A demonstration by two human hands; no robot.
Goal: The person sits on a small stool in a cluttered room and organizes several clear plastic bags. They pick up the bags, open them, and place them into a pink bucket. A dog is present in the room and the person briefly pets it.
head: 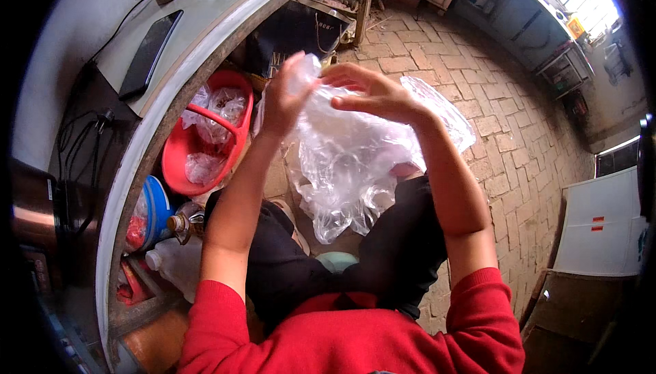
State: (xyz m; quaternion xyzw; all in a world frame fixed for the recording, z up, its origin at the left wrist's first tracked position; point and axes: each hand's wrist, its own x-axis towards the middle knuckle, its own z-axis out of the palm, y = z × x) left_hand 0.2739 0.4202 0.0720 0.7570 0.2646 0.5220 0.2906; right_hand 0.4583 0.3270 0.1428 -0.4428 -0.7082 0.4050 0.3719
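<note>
A large clear plastic bag lies bunched over the floor in front of my knees, its far end raised towards my hands. My left hand is closed around a gathered wad of clear plastic, which pokes out above the fingers. Close beside it on the right, my right hand is held over the bag with thumb and fingers apart; its fingertips come near the wad, and whether they touch it cannot be told. Something pinkish shows at the bag's lower right, by my knee.
At left, a red plastic basket holds clear plastic bags. Beside it are a blue-rimmed tub, an oil bottle and a white jug. A table edge curves above them, with a phone on top. A dark paper bag stands beyond.
</note>
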